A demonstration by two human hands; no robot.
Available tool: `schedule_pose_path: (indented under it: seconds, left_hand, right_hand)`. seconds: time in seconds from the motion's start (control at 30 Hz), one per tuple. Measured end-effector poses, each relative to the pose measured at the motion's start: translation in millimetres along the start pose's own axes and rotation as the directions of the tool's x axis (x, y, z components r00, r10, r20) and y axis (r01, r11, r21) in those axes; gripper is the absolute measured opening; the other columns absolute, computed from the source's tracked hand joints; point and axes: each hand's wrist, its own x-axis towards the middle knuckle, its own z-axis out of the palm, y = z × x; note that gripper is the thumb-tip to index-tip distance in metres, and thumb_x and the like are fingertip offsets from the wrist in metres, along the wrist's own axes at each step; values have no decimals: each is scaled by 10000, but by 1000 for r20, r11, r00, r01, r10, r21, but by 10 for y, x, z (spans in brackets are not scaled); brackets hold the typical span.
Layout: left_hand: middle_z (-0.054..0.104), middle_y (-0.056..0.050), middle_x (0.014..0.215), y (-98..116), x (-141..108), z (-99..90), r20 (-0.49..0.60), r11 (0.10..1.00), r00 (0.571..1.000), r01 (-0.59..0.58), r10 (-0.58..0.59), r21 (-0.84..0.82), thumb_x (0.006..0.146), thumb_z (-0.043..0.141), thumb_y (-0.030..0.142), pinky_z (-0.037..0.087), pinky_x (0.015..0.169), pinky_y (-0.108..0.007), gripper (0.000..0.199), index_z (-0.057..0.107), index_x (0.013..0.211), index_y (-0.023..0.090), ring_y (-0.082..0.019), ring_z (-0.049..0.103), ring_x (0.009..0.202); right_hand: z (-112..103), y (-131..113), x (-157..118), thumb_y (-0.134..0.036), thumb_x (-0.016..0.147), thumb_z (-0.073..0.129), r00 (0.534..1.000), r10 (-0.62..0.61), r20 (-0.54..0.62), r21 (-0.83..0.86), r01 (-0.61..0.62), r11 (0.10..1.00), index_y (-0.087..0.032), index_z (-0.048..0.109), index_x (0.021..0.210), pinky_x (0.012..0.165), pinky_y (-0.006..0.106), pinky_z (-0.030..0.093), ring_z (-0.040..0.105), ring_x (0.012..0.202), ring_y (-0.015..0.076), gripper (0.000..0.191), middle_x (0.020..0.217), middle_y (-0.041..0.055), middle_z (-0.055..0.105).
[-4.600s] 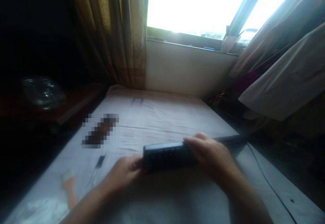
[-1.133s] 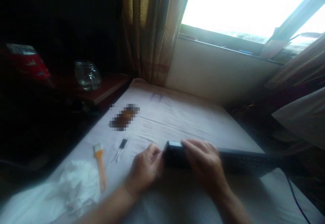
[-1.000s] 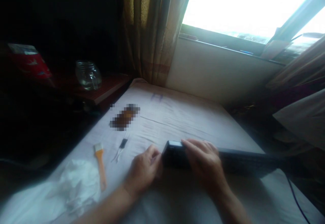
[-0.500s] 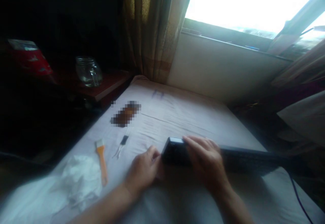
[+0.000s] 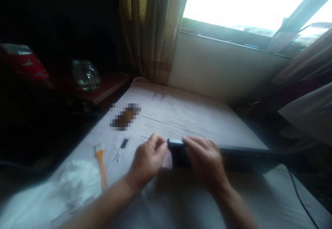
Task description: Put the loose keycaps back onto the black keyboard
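My left hand [image 5: 149, 154] is closed in a pinch at the near left end of a long black device [image 5: 178, 156] with a grey top strip. A pale patch shows below those fingers; whether it is a cloth they hold cannot be made out. My right hand [image 5: 206, 158] grips the device from above, fingers across its top edge. The device stretches off to the right, dark and blurred, its exact kind unclear. Left of my hands, an orange-handled brush [image 5: 101, 166] lies beside a crumpled white cloth [image 5: 80, 180]. Beyond the brush rests a small black piece with white cords [image 5: 124, 143].
A pixelated brown item [image 5: 126, 117] lies on the pale bed sheet [image 5: 186, 111]. At left, a glass jar mug [image 5: 86, 75] stands on a reddish wooden table [image 5: 111, 89] near a red packet [image 5: 26, 63]. A dark cable [image 5: 298, 187] runs down at right. Curtain and window stand behind.
My left hand has moved up to the device's top left corner from lower on its end. The right hand stays on the device, and the view has shifted slightly.
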Motion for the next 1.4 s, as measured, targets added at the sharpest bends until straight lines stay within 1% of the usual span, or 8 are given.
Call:
schedule_pose_path:
  seconds: [0.17, 0.33, 0.5, 0.67, 0.97, 1.1, 1.2, 1.4]
  left_hand:
    - [663, 23, 772, -6, -19, 6, 2, 999, 1000, -27, 27, 31, 908, 438, 357, 440, 637, -238, 153, 545, 891, 249, -140, 632, 686]
    - [680, 12, 774, -186, -128, 42, 120, 989, 993, -39, 22, 140, 929, 418, 347, 430, 664, -259, 142, 525, 919, 255, -168, 670, 734]
    - [698, -14, 789, -368, -195, 77, 259, 950, 965, -34, -50, 309, 934, 421, 291, 407, 663, -286, 129, 537, 893, 253, -213, 691, 770]
    - [719, -52, 817, -367, -164, 75, 329, 894, 934, -24, -139, 448, 890, 458, 237, 381, 643, -306, 101, 557, 869, 251, -274, 704, 839]
    - [729, -22, 804, -319, -68, 42, 335, 886, 920, 25, -201, 462, 852, 477, 261, 379, 633, -273, 122, 588, 801, 262, -237, 690, 826]
    - [726, -13, 815, -336, -65, 37, 324, 903, 925, 44, -198, 427, 848, 470, 249, 384, 661, -266, 133, 597, 811, 257, -220, 680, 836]
    - [714, -21, 811, -350, -65, 40, 317, 912, 928, 53, -195, 406, 839, 485, 235, 380, 676, -272, 117, 598, 811, 244, -218, 673, 827]
    - [680, 5, 760, -379, -66, 36, 302, 934, 935, 70, -184, 351, 839, 492, 187, 370, 668, -252, 106, 575, 794, 235, -180, 650, 765]
  right_hand:
    - [0, 9, -10, -233, 978, 478, 1000, 1, 3, 5, -1, 1000, -237, 681, 1105, 885, 402, 406, 653, 925, 216, 239, 1026, 69, 726]
    - [-4, 5, -6, -231, 981, 477, 1000, -12, -3, 15, 12, 1000, -223, 683, 1095, 898, 409, 397, 653, 921, 218, 236, 1018, 77, 724]
    - [-5, -11, 3, -237, 983, 473, 1000, -7, -10, 5, 7, 1000, -226, 692, 1082, 898, 406, 396, 656, 919, 218, 241, 1018, 75, 727]
    - [-31, -9, -2, -244, 978, 471, 1000, 15, 25, 2, -15, 1000, -247, 693, 1086, 878, 389, 411, 665, 930, 214, 246, 1024, 62, 736]
    - [-105, 148, 141, -313, 962, 491, 963, 3, 270, -36, 7, 999, -237, 674, 1175, 848, 392, 472, 682, 962, 233, 291, 1096, 82, 740]
    - [-2, 254, 257, -331, 959, 508, 951, 28, 308, -39, -17, 999, -234, 672, 1198, 864, 407, 473, 671, 999, 247, 306, 1115, 87, 728]
    - [154, 370, 384, -336, 948, 532, 919, 77, 386, -6, -81, 997, -241, 693, 1186, 850, 387, 485, 669, 977, 245, 303, 1080, 83, 726]
    - [495, 578, 555, -324, 938, 549, 873, 105, 476, 43, -142, 989, -244, 761, 1040, 789, 309, 512, 695, 891, 201, 248, 966, 59, 753]
